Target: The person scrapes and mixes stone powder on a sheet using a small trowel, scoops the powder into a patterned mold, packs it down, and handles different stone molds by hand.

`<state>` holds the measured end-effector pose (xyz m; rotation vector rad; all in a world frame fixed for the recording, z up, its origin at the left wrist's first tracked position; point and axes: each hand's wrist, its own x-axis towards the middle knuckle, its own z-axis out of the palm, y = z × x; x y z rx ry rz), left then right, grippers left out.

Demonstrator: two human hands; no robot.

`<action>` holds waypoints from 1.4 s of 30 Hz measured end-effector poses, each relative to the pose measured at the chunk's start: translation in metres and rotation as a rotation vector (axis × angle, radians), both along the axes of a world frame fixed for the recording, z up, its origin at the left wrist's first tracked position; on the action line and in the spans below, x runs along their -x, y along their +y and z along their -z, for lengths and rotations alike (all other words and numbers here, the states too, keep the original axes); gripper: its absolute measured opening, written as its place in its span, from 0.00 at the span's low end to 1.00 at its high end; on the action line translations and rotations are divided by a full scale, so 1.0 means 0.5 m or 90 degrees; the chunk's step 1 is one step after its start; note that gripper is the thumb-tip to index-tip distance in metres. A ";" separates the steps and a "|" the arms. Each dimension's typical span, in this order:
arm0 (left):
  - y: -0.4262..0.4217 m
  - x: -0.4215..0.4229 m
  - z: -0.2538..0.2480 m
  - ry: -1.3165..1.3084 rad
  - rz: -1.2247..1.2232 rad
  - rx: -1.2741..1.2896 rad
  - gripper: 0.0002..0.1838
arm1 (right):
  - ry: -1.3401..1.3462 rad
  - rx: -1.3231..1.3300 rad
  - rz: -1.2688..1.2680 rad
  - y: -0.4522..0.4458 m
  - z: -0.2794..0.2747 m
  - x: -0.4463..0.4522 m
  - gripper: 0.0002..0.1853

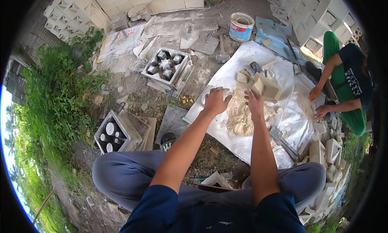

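My left hand [217, 100] is over the left part of a white plastic sheet [216, 126], thumb apart from the fingers, with nothing visible in it. My right hand [254, 102] hangs at the edge of a heap of pale sandy powder [241, 117], its fingers loosely stretched and apart. Just beyond its fingertips stands a hollow cream block piece [270, 90]; whether they touch it I cannot tell. Broken chunks [243, 76] and a hammer [268, 64] with a dark head lie behind the heap. A metal tool with a long handle [285, 145] rests to its right.
Two metal molds, one with faceted cores [180, 76] and one with round cores [104, 123], stand at left. A paint bucket [241, 27] and a mallet [222, 57] are at the back. A co-worker [343, 77] reaches in from the right, near stacked block pieces [329, 160].
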<state>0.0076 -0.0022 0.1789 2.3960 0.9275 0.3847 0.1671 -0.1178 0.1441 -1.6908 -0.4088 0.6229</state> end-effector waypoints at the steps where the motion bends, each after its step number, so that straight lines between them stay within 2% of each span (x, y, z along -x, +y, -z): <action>1: 0.026 0.015 0.009 -0.006 -0.015 -0.027 0.20 | 0.019 -0.005 -0.029 0.020 -0.013 0.014 0.25; 5: 0.148 0.112 -0.001 0.003 -0.039 -0.011 0.23 | 0.001 0.007 -0.073 0.074 -0.037 0.071 0.22; 7: 0.211 0.160 -0.001 0.041 -0.120 -0.051 0.24 | -0.037 -0.005 -0.089 0.098 -0.029 0.098 0.22; 10: 0.312 0.238 -0.022 0.023 -0.158 -0.023 0.26 | -0.021 0.016 -0.156 0.132 -0.019 0.147 0.25; 12: 0.383 0.282 -0.023 0.108 -0.261 -0.048 0.27 | -0.017 0.028 -0.186 0.163 -0.009 0.178 0.26; 13: 0.421 0.302 -0.020 0.109 -0.261 -0.047 0.27 | -0.012 0.040 -0.215 0.181 -0.003 0.191 0.27; 15: 0.505 0.334 0.001 -0.010 -0.289 -0.172 0.28 | 0.000 0.051 -0.229 0.223 0.007 0.213 0.28; 17: 0.588 0.356 0.015 0.003 -0.306 -0.161 0.29 | 0.047 0.127 -0.235 0.279 0.012 0.232 0.30; 19: 0.670 0.376 0.031 0.018 -0.323 -0.150 0.31 | 0.039 0.112 -0.250 0.346 0.023 0.257 0.33; 21: 0.738 0.391 0.047 0.080 -0.358 -0.008 0.39 | 0.034 0.043 -0.271 0.413 0.037 0.278 0.37; 22: 0.765 0.395 0.057 0.099 -0.374 -0.003 0.44 | 0.034 0.094 -0.294 0.452 0.083 0.277 0.44; 23: 0.786 0.398 0.064 0.103 -0.374 0.005 0.44 | 0.038 0.102 -0.295 0.484 0.093 0.285 0.44; 26: 0.848 0.405 0.089 0.145 -0.342 0.095 0.50 | 0.233 0.041 -0.243 0.572 0.107 0.314 0.55; 28: 0.884 0.405 0.109 0.166 -0.275 0.251 0.55 | 0.201 0.098 -0.222 0.617 0.118 0.331 0.56; 29: 0.896 0.408 0.123 0.169 -0.273 0.257 0.55 | 0.165 0.149 -0.199 0.633 0.123 0.338 0.56; 31: 0.917 0.406 0.147 0.111 -0.277 0.385 0.58 | 0.195 0.155 -0.209 0.652 0.130 0.347 0.58; 32: 0.917 0.403 0.150 0.116 -0.275 0.391 0.58 | 0.224 0.183 -0.205 0.657 0.121 0.353 0.59; 35: 0.907 0.408 0.125 0.027 -0.371 0.603 0.65 | 0.295 0.197 -0.222 0.663 0.157 0.358 0.63; 37: 0.973 0.444 0.196 0.052 -0.319 0.642 0.68 | 0.328 0.237 -0.176 0.664 0.163 0.367 0.67; 39: 0.997 0.454 0.230 -0.007 -0.249 0.794 0.68 | 0.310 0.308 -0.160 0.670 0.137 0.373 0.67; 40: 0.999 0.452 0.242 -0.005 -0.247 0.800 0.68 | 0.288 0.378 -0.143 0.669 0.127 0.373 0.68; 42: 0.991 0.451 0.235 0.036 -0.345 0.713 0.69 | 0.296 0.343 -0.150 0.658 0.133 0.372 0.68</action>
